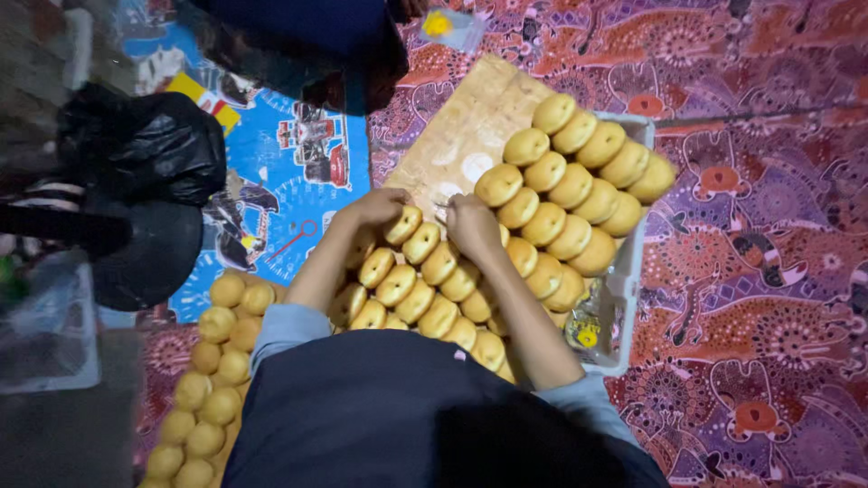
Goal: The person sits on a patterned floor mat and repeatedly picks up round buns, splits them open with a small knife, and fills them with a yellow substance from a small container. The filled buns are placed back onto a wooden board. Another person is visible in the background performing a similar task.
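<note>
The person sits on a floor covered by a purple and red patterned cloth (768,298). Next to it lies a blue mat with pictures (307,172). A white tray (624,298) rests on the cloth, lined with brown paper (470,126) and packed with rows of round golden buns (561,208) standing on edge. The left hand (375,208) is curled on one bun (403,224) at the end of a row. The right hand (470,224) sits just beside it, fingers bent down among the buns (what it grips, I cannot tell). More buns (212,389) lie on the floor at the lower left. A black bag (145,145) sits nearby.
</note>
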